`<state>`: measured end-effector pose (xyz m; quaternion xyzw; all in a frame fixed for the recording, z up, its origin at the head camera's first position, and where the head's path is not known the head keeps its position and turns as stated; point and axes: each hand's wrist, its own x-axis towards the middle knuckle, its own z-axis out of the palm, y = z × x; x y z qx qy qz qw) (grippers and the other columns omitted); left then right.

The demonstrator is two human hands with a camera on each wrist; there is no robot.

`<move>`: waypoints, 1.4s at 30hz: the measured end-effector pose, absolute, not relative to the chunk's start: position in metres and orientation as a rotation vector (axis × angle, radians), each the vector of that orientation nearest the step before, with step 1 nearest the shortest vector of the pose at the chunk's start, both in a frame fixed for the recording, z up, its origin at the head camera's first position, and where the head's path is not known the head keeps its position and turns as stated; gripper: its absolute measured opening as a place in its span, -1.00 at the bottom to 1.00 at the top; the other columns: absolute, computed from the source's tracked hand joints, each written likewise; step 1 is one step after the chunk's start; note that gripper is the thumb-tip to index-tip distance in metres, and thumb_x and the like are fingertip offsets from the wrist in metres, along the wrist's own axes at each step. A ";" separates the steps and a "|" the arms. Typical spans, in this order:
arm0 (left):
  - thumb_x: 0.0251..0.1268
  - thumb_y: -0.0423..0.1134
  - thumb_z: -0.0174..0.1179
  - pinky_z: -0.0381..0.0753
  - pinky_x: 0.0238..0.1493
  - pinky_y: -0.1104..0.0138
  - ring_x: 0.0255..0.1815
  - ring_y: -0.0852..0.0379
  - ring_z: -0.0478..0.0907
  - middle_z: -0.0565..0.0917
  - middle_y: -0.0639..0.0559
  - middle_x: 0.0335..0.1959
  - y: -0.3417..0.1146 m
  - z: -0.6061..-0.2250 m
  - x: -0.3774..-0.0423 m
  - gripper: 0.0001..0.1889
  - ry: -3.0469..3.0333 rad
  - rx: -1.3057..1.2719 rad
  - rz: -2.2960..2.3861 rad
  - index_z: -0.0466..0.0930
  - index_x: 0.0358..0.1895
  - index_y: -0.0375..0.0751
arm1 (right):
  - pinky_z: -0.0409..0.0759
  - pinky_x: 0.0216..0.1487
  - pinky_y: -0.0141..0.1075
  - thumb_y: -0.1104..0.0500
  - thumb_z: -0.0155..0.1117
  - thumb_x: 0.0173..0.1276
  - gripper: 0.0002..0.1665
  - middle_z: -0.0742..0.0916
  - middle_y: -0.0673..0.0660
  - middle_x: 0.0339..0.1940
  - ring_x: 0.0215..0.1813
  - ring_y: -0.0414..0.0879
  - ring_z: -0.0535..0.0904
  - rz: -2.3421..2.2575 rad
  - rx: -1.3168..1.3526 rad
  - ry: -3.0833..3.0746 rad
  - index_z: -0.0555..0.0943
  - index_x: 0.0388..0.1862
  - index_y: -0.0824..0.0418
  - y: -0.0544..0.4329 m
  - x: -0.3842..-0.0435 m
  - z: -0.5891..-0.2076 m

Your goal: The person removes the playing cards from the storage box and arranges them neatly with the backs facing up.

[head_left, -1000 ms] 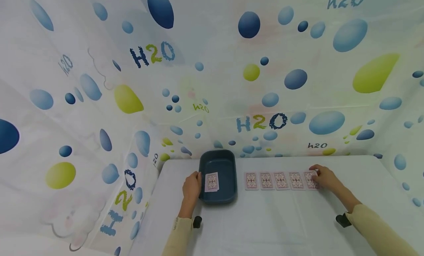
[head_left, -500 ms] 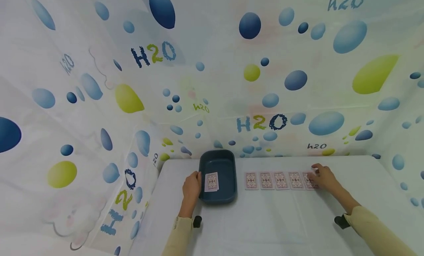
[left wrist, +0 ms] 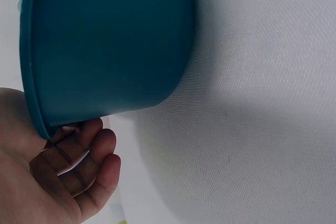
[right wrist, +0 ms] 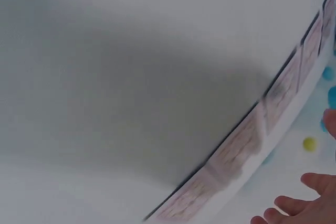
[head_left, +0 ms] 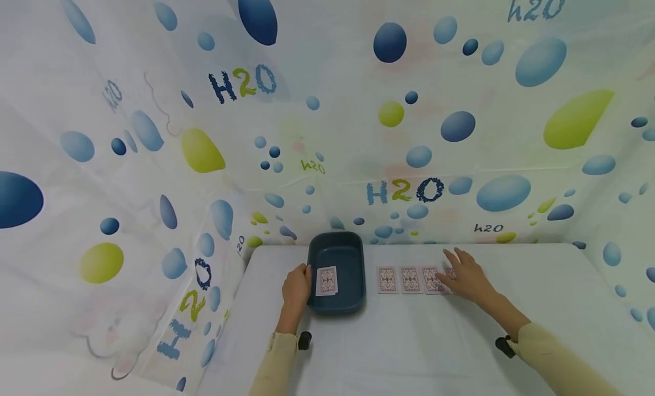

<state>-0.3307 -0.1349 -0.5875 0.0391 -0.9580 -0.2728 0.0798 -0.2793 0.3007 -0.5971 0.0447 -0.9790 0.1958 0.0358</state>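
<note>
White sheeting point(head_left: 317, 128), printed with blue and lime drops and H2O lettering, rises behind the tray and to its left; a white-covered table point(head_left: 399, 339) bears the dark teal tray point(head_left: 350, 271); inside, toward the tray's left wall, lies a small stack of playing cards point(head_left: 326, 281), backs up and slightly askew; right of the tray runs a row of face-down playing cards point(head_left: 387, 280); the head view shows four of these, the one farthest from the tray partly covered, whereas the right wrist view shows five in line.

At the tray's left rim the left hand point(head_left: 295, 291) grips; the head view gives mostly its back, while the left wrist view shows its fingers curled beneath the lip, outside the wall, with the thumb hidden; the right hand point(head_left: 468, 276) hovers over the end of the row away from the tray, fingers spread apart and holding nothing; whether a fingertip touches a card cannot be told; beige sleeves point(head_left: 276, 362) show only in the head view.
</note>
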 end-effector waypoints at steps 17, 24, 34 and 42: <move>0.58 -0.12 0.00 0.23 -0.56 0.26 -0.59 0.07 0.35 0.46 -0.03 -0.60 -0.137 -0.593 -0.332 -0.64 -2.859 0.147 -0.808 0.49 -0.45 -0.20 | 0.33 0.38 0.25 -0.03 0.33 0.38 -0.16 0.40 0.49 0.43 0.48 0.41 0.28 0.692 0.393 -2.886 0.30 0.46 0.40 0.182 -0.284 -0.593; 0.57 -0.11 0.02 0.25 -0.55 0.27 -0.59 0.07 0.36 0.47 -0.02 -0.61 -0.137 -0.592 -0.333 -0.64 -2.857 0.149 -0.803 0.49 -0.46 -0.19 | 0.31 0.41 0.20 -0.01 0.35 0.38 -0.18 0.41 0.50 0.41 0.47 0.39 0.30 0.657 0.542 -2.812 0.33 0.43 0.42 0.136 -0.299 -0.576; 0.56 -0.13 0.05 0.25 -0.55 0.26 -0.60 0.07 0.35 0.49 -0.03 -0.60 -0.135 -0.594 -0.333 -0.65 -2.817 0.137 -0.816 0.51 -0.46 -0.20 | 0.26 0.47 0.15 -0.10 0.30 0.42 -0.14 0.36 0.45 0.48 0.53 0.38 0.22 0.515 0.643 -2.878 0.27 0.50 0.33 0.079 -0.317 -0.561; 0.54 -0.14 0.07 0.31 -0.54 0.20 -0.59 0.04 0.39 0.54 -0.08 -0.58 -0.135 -0.589 -0.330 -0.65 -2.805 0.132 -0.845 0.50 -0.48 -0.20 | 0.31 0.43 0.15 -0.06 0.42 0.33 -0.07 0.39 0.44 0.46 0.52 0.36 0.25 0.418 0.635 -3.003 0.26 0.50 0.32 0.037 -0.330 -0.555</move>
